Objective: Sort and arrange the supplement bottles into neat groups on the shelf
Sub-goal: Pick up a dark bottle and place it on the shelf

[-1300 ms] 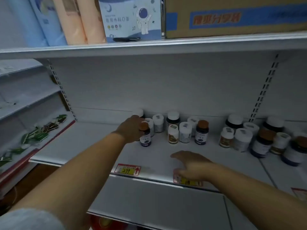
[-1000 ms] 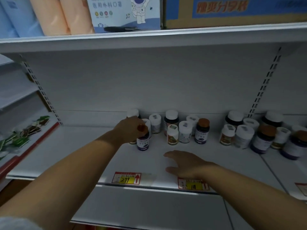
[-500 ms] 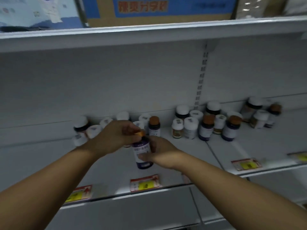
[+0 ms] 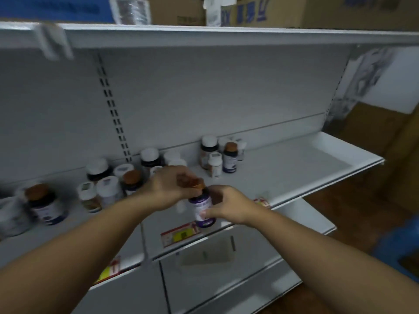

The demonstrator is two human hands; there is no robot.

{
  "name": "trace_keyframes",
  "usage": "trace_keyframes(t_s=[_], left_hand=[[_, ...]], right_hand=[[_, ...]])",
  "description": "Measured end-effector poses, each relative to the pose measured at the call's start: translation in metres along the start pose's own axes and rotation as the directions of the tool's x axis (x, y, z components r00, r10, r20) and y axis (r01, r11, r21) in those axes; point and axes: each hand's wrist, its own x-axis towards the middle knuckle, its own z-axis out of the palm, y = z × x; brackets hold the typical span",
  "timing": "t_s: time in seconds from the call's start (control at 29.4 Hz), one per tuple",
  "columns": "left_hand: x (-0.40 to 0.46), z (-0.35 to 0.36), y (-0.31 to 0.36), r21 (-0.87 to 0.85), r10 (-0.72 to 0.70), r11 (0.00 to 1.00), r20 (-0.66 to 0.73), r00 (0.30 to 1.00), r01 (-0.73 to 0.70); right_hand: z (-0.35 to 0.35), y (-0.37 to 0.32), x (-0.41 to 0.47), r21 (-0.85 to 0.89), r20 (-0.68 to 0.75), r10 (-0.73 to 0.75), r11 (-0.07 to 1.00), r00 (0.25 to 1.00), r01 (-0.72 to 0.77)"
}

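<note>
I hold a dark purple supplement bottle (image 4: 202,211) with an orange-brown cap above the front edge of the white shelf (image 4: 294,168). My left hand (image 4: 167,186) grips its cap from above. My right hand (image 4: 226,205) grips the bottle's body from the right side. Behind my hands, a group of white-capped and brown-capped bottles (image 4: 113,180) stands near the back panel. A smaller cluster of bottles (image 4: 220,155) stands to the right of it. Another brown-capped bottle (image 4: 46,206) stands at the far left.
The right part of the shelf is bare up to its raised end. Price tags (image 4: 181,233) hang on the front rail. Cardboard boxes (image 4: 272,10) sit on the upper shelf. A lower shelf (image 4: 306,220) juts out below, and a blue object (image 4: 399,243) sits at the lower right.
My left hand lifted the purple bottle off the shelf and carried it rightward. My right hand left the shelf edge and took hold of the bottle's body. The view swung right.
</note>
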Motion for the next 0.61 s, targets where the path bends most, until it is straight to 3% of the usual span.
trace_keyframes(t_s=[0.1, 0.27, 0.41, 0.61], left_hand=[[0.037, 0.041, 0.028, 0.189, -0.001, 0.982, -0.04, 0.999, 0.009], [0.078, 0.078, 0.047, 0.231, 0.014, 0.973, -0.013, 1.0, -0.011], [0.083, 0.097, 0.04, 0.272, -0.017, 0.962, -0.008, 1.0, 0.019], [0.08, 0.099, 0.033, 0.286, -0.028, 0.958, 0.057, 0.998, 0.011]], right_hand=[[-0.046, 0.02, 0.001, -0.125, -0.105, -0.026, 0.992, 0.994, 0.012], [-0.084, 0.05, 0.012, -0.311, -0.195, -0.116, 0.949, 0.974, 0.05], [-0.089, 0.072, 0.015, -0.317, -0.173, -0.072, 0.948, 0.982, 0.014], [-0.086, 0.083, 0.011, -0.17, -0.119, -0.012, 0.985, 0.993, -0.009]])
